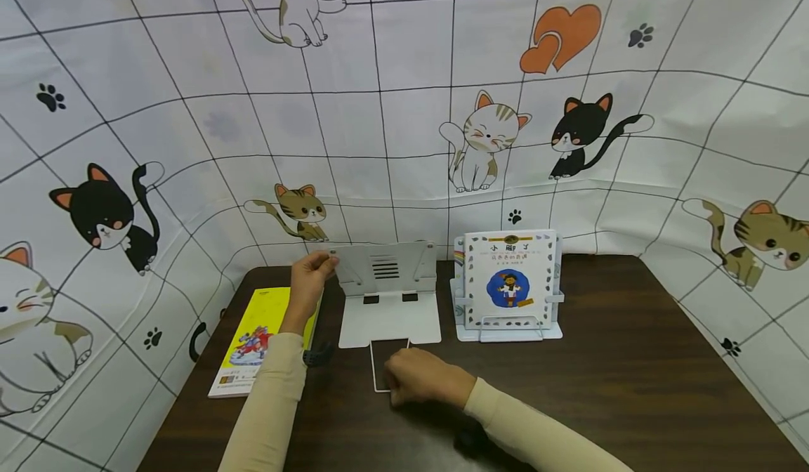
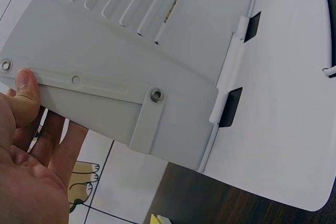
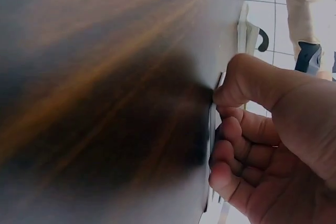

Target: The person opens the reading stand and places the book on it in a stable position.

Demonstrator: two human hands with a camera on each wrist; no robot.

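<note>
A white folding book stand lies opened at the middle of the table, its slotted back panel tilted up from a flat base. My left hand pinches the upper left edge of that panel, with the thumb on its face and the fingers behind. From the base's front edge a thin white wire frame extends toward me. My right hand, its fingers curled, grips the frame's right side near the table surface. The hand hides part of that side. In the right wrist view the thumb and fingers close about the frame.
To the right stands another book stand bearing a white picture book. A yellow book lies flat on the left, under my left forearm. Cat-patterned cloth surrounds the dark wooden table.
</note>
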